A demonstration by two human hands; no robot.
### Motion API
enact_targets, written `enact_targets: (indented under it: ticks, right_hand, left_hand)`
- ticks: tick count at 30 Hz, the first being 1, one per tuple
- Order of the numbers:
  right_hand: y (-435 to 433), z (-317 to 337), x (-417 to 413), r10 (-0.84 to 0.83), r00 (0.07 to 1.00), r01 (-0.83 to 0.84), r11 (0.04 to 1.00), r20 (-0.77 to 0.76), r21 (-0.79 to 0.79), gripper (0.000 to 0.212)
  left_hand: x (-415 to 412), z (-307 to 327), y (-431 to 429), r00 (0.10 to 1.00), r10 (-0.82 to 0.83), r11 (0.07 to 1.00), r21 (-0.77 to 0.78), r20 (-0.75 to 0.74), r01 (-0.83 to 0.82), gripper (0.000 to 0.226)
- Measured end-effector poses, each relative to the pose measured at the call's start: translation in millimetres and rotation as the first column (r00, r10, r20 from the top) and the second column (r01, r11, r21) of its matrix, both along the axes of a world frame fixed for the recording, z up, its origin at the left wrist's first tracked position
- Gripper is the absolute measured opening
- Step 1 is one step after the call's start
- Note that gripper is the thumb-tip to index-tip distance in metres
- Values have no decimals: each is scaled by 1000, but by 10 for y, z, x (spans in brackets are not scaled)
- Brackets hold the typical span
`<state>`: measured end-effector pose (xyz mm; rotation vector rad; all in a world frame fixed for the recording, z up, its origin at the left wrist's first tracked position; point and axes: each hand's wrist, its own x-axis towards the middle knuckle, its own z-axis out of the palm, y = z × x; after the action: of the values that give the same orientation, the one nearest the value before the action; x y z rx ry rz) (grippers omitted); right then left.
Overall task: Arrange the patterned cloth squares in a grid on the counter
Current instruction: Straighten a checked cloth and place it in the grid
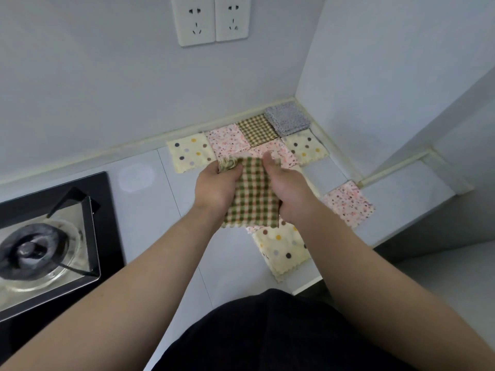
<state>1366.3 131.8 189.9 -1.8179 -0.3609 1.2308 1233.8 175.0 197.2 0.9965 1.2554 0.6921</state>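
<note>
My left hand [215,187] and my right hand [288,187] both grip a green-and-brown checked cloth square [251,196] above the counter [160,210], its top left corner bunched in my left fingers. Along the back wall lie a cream dotted square [191,153], a pink speckled square [227,139], a small-checked square [257,129] and a grey stack of squares [288,117] in the corner. A second row holds a pink square [277,152] and a dotted square [305,147]. Nearer me lie a dotted square [282,249] and a pink square [348,203].
A black gas hob [51,236] with its burner fills the counter's left side. Two wall sockets [211,20] sit above. Walls close off the back and the right; a raised ledge [407,183] runs at the right. The counter's front edge [308,286] lies near my body.
</note>
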Motion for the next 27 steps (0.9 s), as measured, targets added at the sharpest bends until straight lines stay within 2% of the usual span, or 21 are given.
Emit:
enact_targets:
  ticks: [1, 3, 4, 6, 9, 12, 16, 20, 22, 25, 26, 27]
  right_hand:
    - [-6, -12, -16, 17, 991, -21, 999, 132, 29, 60]
    - [-21, -6, -48, 67, 915, -108, 991, 398, 83, 56]
    - [-29, -13, -56, 83, 865, -149, 984, 496, 95, 56]
    - [-42, -38, -69, 111, 794, -207, 974, 598, 95, 56]
    - [-74, -76, -87, 127, 749, -237, 968, 650, 84, 55]
    - [-83, -120, -73, 110, 761, -205, 976, 640, 77, 56]
    - [-80, -185, 30, 87, 817, -150, 987, 570, 64, 61]
    - [-57, -176, 103, 96, 822, -153, 987, 561, 56, 57]
    - [-53, -165, 103, 130, 791, -183, 983, 598, 28, 54]
    - [-62, -165, 66, 115, 760, -175, 984, 640, 30, 52]
    - [-66, -173, 47, 106, 761, -167, 985, 641, 34, 52]
    - [-69, -179, 25, 102, 763, -161, 986, 639, 34, 53]
  left_hand:
    - [16, 3, -14, 1000, 8, 1000, -17, 2, -8, 20]
    - [53, 11, -34, 999, 40, 999, -33, -31, -41, 32]
    - [76, 6, -38, 995, 61, 998, -10, -78, -62, 37]
    - [111, -14, -40, 970, 98, 991, 114, -220, -74, 43]
    - [99, -69, -47, 916, 105, 956, 292, -388, 14, 47]
    - [33, -169, -25, 858, 106, 924, 370, -502, 102, 49]
    - [39, -235, -21, 855, 107, 916, 385, -508, 115, 46]
    - [77, -225, 2, 871, 66, 941, 321, -486, 108, 49]
    - [79, -222, 26, 895, 19, 976, 201, -446, 79, 55]
    - [125, -259, -16, 981, 40, 987, -145, -188, -68, 58]
    - [145, -282, -62, 984, 57, 979, -184, -168, -88, 56]
    - [162, -317, -105, 977, 62, 985, -144, -202, -93, 53]
